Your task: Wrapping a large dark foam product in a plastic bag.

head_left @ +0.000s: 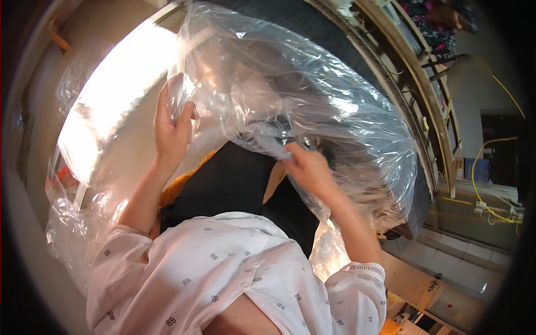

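Plastic sheet point(312, 84), edge at left hand point(175, 120)

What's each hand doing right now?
Left hand: fingers partly curled, against the clear plastic sheet; can't tell whether it grips.
Right hand: closed, holding the sheet; slightly blurred.

Motion blurs the right hand point(311, 170) near the centre. Glare and clear plastic sheet point(357, 106) obscure the left hand's point(172, 133) fingertips, upper left. The lower edge cuts off the shirt point(240, 268); the top edge, a person point(438, 36).
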Tool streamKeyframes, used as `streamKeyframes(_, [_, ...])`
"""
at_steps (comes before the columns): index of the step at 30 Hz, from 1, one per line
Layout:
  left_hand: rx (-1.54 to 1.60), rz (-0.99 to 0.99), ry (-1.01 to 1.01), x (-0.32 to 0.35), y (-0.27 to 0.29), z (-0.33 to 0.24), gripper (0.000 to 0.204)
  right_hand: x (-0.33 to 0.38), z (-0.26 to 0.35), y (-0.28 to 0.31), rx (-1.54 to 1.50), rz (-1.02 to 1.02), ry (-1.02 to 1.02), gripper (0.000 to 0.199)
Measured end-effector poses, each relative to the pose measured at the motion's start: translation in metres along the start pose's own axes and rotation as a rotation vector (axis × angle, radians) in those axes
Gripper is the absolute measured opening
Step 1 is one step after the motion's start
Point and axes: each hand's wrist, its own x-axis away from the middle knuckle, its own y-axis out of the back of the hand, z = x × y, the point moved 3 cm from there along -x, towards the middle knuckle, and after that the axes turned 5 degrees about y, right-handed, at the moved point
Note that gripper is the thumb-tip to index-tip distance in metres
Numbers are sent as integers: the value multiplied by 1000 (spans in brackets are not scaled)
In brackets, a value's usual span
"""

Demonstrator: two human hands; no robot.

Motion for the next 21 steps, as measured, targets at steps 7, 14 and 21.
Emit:
streamKeyframes(7, [170,553,-187,52,-56,-63,42,180,-114,294,-403,-1279,-115,25])
streamKeyframes(14, [154,958,-430,103,-128,-90,65,213,-18,213,-142,-1051,-228,20])
streamKeyframes(21, [-223,1430,-280,150,-162,-92,54,138,44,71,-1155,-396,76,31])
